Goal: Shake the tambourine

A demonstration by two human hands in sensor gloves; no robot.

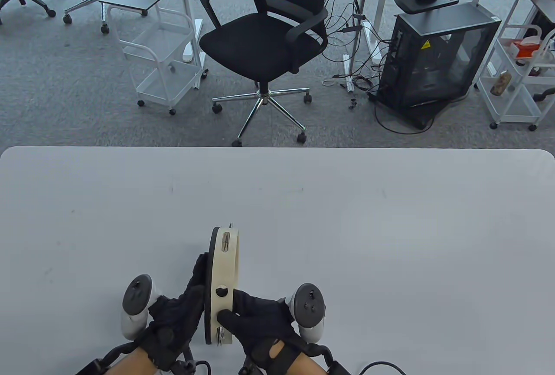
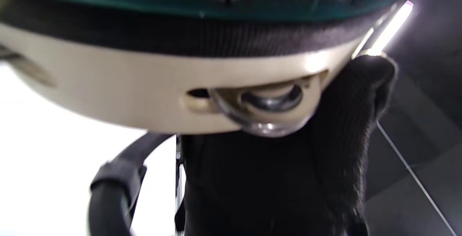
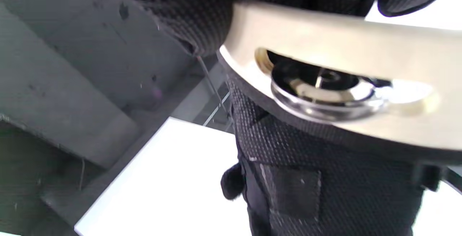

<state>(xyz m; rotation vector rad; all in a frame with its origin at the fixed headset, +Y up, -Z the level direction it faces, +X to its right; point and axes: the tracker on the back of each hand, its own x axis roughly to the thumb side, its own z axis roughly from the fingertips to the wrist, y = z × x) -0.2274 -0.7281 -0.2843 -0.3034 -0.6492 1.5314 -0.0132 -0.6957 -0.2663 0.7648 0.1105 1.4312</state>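
A cream-rimmed tambourine (image 1: 223, 271) with metal jingles stands on edge above the white table (image 1: 347, 219), near the front edge. My right hand (image 1: 256, 321) grips its near rim, thumb on the rim's outside. My left hand (image 1: 184, 305) lies flat against its black-edged head on the left side. In the left wrist view the rim (image 2: 144, 95) and a jingle (image 2: 267, 109) fill the top, with a teal patterned head above. In the right wrist view the rim (image 3: 361, 41) and a jingle (image 3: 325, 95) sit under my gloved fingers (image 3: 202, 8).
Beyond the table's far edge stand a black office chair (image 1: 264, 41), a white trolley (image 1: 162, 58), a black computer tower (image 1: 438, 58) and a white shelf cart (image 1: 520, 76) on grey carpet.
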